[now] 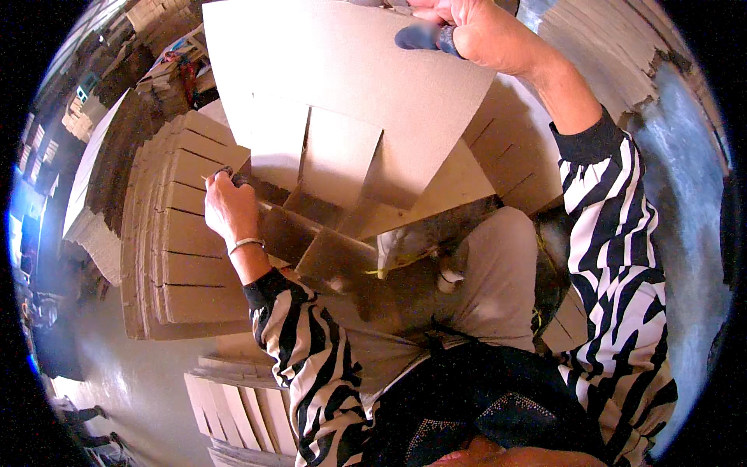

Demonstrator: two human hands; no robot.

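A large pale cardboard sheet with slots cut into its lower edge stands tilted in front of me. My right hand is closed on its upper right part, the thumb in a dark finger cover lying across the face; its other fingers are partly cut off by the frame. Lower left, my left hand has its fingers curled together, dark covers on the tips, beside the sheet's lower left corner. What it pinches, if anything, is hidden. Crossed cardboard strips stand under the sheet, forming open cells.
To the left rises a thick stack of slotted cardboard sheets, with another slotted stack below it. More slotted cardboard lies behind the sheet at right. A yellow strap runs near my knee. Bluish floor shows at far right.
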